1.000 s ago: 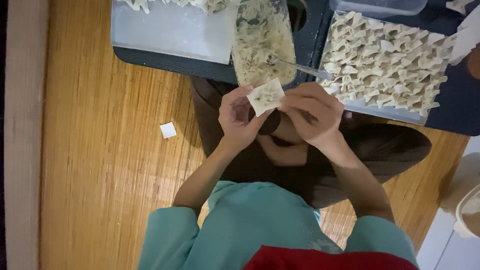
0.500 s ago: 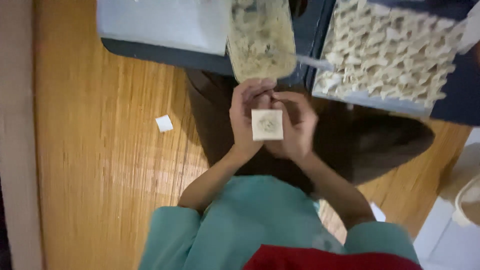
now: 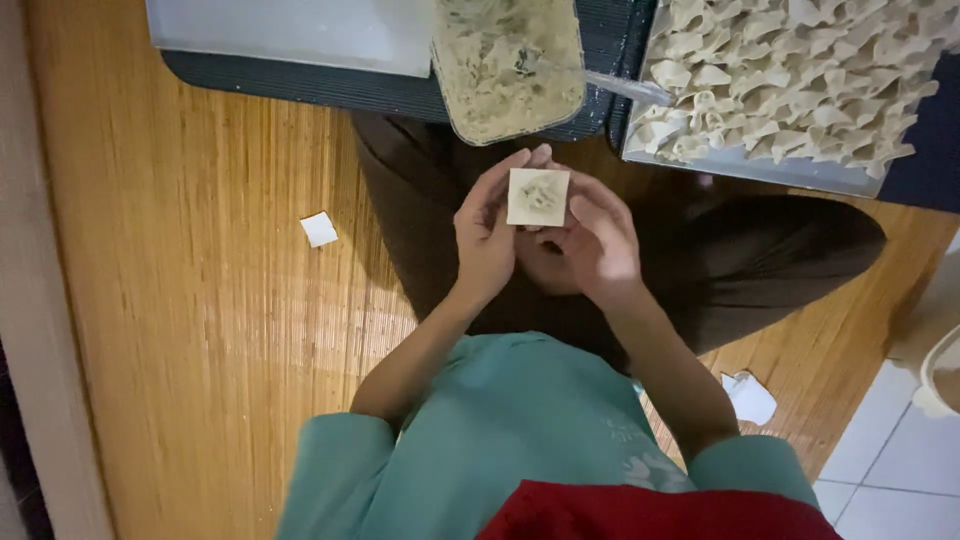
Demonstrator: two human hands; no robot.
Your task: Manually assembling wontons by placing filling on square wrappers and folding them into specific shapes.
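Bamboo floor mat (image 3: 200, 330) under you; dark mat (image 3: 330, 85) ahead. On it, a white board (image 3: 290, 30) at left, a tray of folded dumplings (image 3: 790, 80) at right, and a tub of filling (image 3: 508, 62) between, with a spoon (image 3: 625, 88) leaning at its right edge. Your hands met just below the tub. A square wrapper (image 3: 538, 196) with a dab of filling lay flat across your fingertips, your left hand (image 3: 488, 232) and right hand (image 3: 592, 240) both pinching its edges, equally near. A paper scrap (image 3: 319, 229) lay well left.

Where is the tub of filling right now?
The filling tub sits top centre on the dark mat, just above both hands, left of the tray of folded dumplings.
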